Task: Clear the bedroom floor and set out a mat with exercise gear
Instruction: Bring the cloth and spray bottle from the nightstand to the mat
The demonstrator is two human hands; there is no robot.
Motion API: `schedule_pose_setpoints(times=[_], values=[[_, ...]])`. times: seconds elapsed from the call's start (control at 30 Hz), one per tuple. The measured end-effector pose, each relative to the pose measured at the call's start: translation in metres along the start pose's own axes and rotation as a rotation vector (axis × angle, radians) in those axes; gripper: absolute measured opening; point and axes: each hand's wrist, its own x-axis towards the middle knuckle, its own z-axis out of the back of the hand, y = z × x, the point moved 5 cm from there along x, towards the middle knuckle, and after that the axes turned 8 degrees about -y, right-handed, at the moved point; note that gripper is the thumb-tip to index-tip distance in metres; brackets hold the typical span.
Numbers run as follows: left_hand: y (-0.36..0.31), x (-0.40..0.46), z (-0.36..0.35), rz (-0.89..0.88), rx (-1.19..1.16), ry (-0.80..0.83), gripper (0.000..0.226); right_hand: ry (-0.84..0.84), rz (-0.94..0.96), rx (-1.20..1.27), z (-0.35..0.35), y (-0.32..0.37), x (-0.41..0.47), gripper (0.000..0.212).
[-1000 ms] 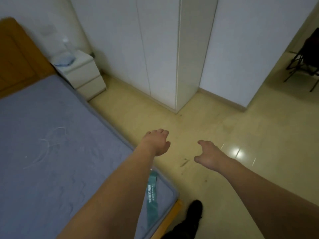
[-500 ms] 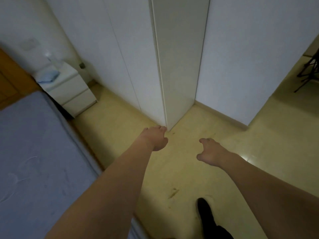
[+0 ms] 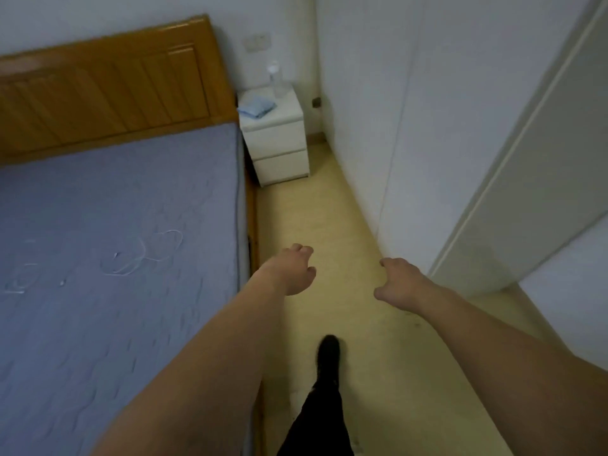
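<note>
Both my arms reach forward over a narrow strip of yellowish floor [image 3: 329,225] between the bed and the wardrobe. My left hand [image 3: 291,269] hangs near the bed's edge, fingers loosely curled and holding nothing. My right hand [image 3: 399,281] hovers a little to the right, also loose with nothing in it. No mat or exercise gear is in view.
A bed with a blue-grey mattress [image 3: 115,258] and a wooden headboard [image 3: 105,90] fills the left. A white nightstand [image 3: 274,139] with a blue cloth [image 3: 256,106] and a clear bottle [image 3: 278,80] stands at the far end. White wardrobe doors [image 3: 427,126] line the right. My dark-clothed leg [image 3: 324,390] steps forward.
The view has swung left, so the wardrobe corner moved to the right and the bed and headboard came into view. My hands keep the same loose pose.
</note>
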Motion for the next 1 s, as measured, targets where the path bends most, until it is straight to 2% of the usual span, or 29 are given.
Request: schedule_pose_setpoints(times=[0.17,0.23,0.37,0.67,0.83,1.0], values=[[0.072,0.094,0.026,0.096,-0.073,-0.008,0.055,0.025,0.103,-0.016,0.023,0.071,0.126,0.071],[0.102,0.133,0.047,0.124,-0.080,0.016,0.055,0.050,0.114,-0.034,0.036,0.098,0.172,0.072],[0.152,0.222,0.108,0.217,-0.092,-0.043,0.053,0.046,0.137,-0.042,0.074,0.144,0.267,0.072],[0.200,0.399,0.152,0.217,-0.100,0.037,0.058,0.140,0.170,-0.025,0.122,0.187,0.463,0.074],[0.245,0.529,0.206,0.322,-0.082,-0.017,0.057,0.117,0.226,-0.012,0.180,0.218,0.609,0.075],[0.270,0.619,0.267,0.350,-0.153,-0.090,0.058,0.101,0.243,-0.016,0.239,0.251,0.710,0.071]])
